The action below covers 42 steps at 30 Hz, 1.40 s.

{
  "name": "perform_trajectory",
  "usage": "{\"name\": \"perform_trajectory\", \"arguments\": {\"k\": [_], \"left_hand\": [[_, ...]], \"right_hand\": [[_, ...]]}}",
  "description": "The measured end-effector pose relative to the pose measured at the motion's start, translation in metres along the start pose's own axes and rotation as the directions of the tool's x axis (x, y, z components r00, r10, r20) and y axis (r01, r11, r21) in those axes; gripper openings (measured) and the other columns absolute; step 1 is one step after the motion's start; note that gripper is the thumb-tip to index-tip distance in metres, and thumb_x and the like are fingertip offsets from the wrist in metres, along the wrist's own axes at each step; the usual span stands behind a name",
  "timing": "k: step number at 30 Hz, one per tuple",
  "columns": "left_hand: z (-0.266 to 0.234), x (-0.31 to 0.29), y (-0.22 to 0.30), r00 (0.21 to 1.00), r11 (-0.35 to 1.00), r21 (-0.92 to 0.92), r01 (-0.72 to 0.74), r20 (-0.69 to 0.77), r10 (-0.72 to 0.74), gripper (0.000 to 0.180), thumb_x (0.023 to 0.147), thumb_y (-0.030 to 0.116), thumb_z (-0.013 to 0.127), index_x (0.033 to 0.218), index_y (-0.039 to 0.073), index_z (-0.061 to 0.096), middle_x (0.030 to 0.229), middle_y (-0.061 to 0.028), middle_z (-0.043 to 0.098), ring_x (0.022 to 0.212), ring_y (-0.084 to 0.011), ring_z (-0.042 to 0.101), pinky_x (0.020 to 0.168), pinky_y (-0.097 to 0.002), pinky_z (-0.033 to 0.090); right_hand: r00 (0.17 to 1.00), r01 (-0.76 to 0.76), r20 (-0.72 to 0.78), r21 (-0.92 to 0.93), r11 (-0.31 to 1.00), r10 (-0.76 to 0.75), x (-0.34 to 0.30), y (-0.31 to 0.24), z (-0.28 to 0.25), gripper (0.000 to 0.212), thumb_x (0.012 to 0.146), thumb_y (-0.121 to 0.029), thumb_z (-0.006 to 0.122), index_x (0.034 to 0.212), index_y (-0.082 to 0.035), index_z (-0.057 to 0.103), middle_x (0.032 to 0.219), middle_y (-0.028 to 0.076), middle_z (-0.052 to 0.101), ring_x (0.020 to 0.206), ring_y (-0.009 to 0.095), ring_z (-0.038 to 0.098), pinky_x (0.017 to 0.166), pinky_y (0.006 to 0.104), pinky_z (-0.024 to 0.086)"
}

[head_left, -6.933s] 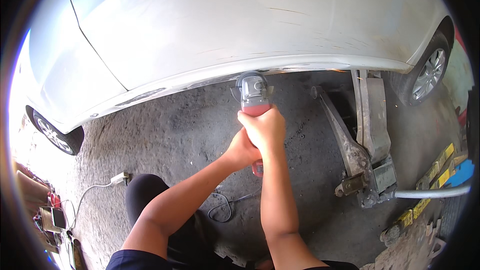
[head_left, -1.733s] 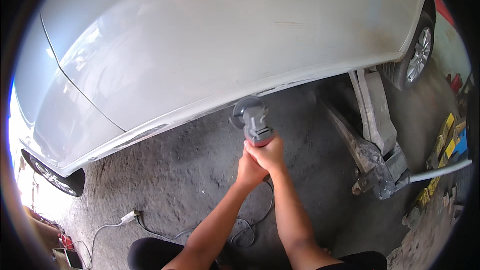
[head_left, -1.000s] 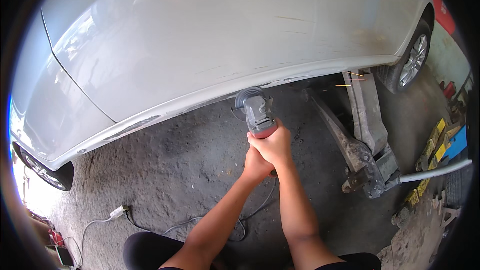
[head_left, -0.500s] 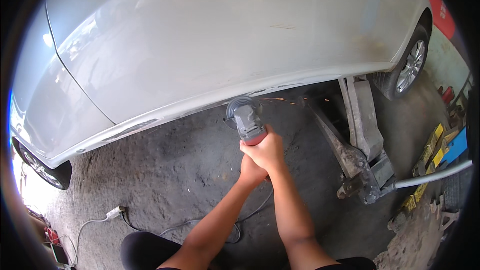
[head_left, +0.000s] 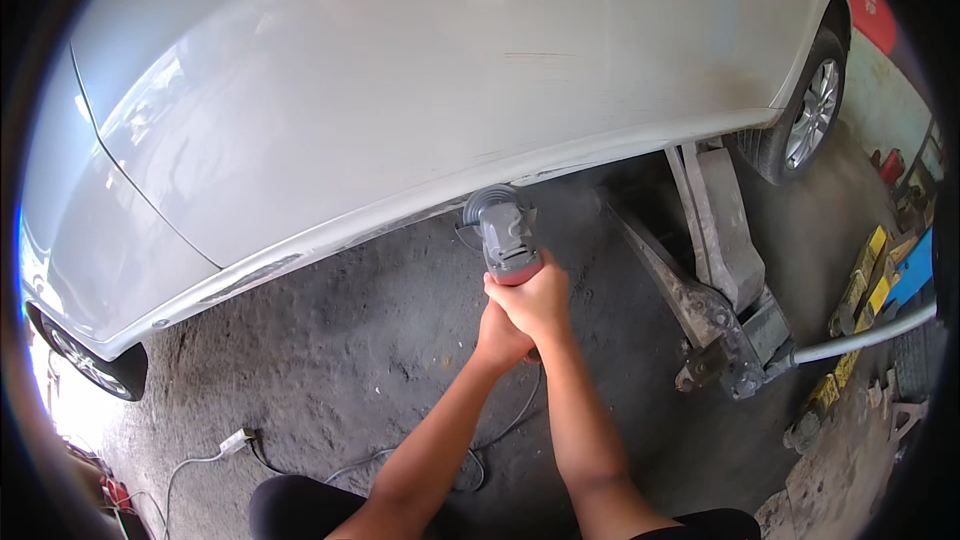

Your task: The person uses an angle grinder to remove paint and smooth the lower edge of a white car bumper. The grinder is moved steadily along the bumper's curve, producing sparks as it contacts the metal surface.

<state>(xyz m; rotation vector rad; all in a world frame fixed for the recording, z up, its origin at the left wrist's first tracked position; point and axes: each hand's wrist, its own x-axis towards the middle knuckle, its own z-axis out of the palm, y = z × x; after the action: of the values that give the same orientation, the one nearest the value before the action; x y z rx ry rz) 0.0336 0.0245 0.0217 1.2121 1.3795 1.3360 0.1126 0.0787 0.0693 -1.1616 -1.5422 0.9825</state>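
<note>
Both my hands are wrapped round an angle grinder [head_left: 508, 237] with a grey head and a red body. My right hand [head_left: 540, 298] grips the body just behind the grey head. Lower down, my left hand [head_left: 500, 338] holds the rear of the tool, partly hidden by the right. The grinder's disc and guard [head_left: 492, 202] are against or very close to the lower sill [head_left: 400, 212] of a silver car [head_left: 380, 90]; exact contact cannot be made out. Dark scraped patches run along the sill, and thin scratches mark the door above.
A floor jack [head_left: 728, 240] with a pale handle [head_left: 865, 342] stands under the car at right. A cable [head_left: 510, 422] trails behind my hands across the dark floor to a white connector [head_left: 237, 441]. Yellow-marked stands [head_left: 858, 285] lie far right, near the rear wheel [head_left: 812, 115].
The grinder has shifted slightly right along the sill, with both hands still on it. Orange sparks that flew to the right are no longer visible. The whole view has turned a little.
</note>
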Motion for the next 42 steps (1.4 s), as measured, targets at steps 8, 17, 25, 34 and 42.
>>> {"name": "perform_trajectory", "arguments": {"k": [8,17,25,34,42], "left_hand": [[-0.001,0.004,-0.022,0.994,0.994,0.053,-0.096,-0.048,0.098,0.065,0.082,0.017,0.089,0.138,0.003,0.058,0.125,-0.0148,0.071,0.112,-0.0267,0.071,0.089,-0.0401,0.057],[-0.001,-0.003,-0.022,0.981,0.984,0.074,-0.161,-0.101,0.168,0.067,0.082,0.019,0.088,0.139,0.003,0.057,0.125,-0.0160,0.072,0.116,-0.0299,0.071,0.093,-0.0424,0.058],[-0.003,0.003,-0.029,0.983,0.984,0.138,-0.116,-0.125,0.134,0.077,0.081,0.025,0.091,0.144,0.004,0.051,0.124,-0.0194,0.073,0.111,-0.0306,0.075,0.089,-0.0434,0.060],[0.005,0.001,-0.025,0.993,1.000,0.022,-0.021,-0.119,0.024,0.082,0.081,0.024,0.091,0.146,0.005,0.045,0.114,-0.0147,0.074,0.092,-0.0249,0.076,0.067,-0.0377,0.061],[0.007,-0.001,0.001,0.995,0.989,0.131,-0.065,-0.069,0.074,0.085,0.080,0.023,0.092,0.148,0.006,0.043,0.116,-0.0151,0.073,0.089,-0.0235,0.076,0.063,-0.0373,0.061]], "right_hand": [[0.999,0.040,-0.036,0.032,0.999,-0.039,-0.003,0.001,0.004,0.051,0.070,-0.023,0.094,0.107,0.003,0.071,0.092,0.021,0.078,0.085,0.036,0.079,0.078,0.0435,0.062],[0.996,0.082,0.023,-0.030,0.996,-0.081,-0.006,0.012,0.012,0.054,0.069,-0.028,0.094,0.107,0.003,0.070,0.092,0.022,0.078,0.085,0.035,0.079,0.078,0.0430,0.062],[0.992,0.117,0.049,-0.062,0.991,-0.114,0.000,0.009,0.014,0.053,0.069,-0.026,0.095,0.106,0.003,0.071,0.094,0.020,0.079,0.087,0.032,0.079,0.080,0.0406,0.062],[0.991,0.093,0.094,-0.011,0.996,-0.091,0.002,0.015,0.007,0.049,0.072,-0.022,0.094,0.110,0.000,0.072,0.098,0.016,0.080,0.089,0.026,0.078,0.080,0.0403,0.061],[0.998,-0.009,0.057,-0.043,0.999,0.012,0.000,0.003,-0.005,0.053,0.072,-0.028,0.094,0.109,0.003,0.072,0.095,0.018,0.079,0.087,0.030,0.079,0.080,0.0416,0.061]]}}
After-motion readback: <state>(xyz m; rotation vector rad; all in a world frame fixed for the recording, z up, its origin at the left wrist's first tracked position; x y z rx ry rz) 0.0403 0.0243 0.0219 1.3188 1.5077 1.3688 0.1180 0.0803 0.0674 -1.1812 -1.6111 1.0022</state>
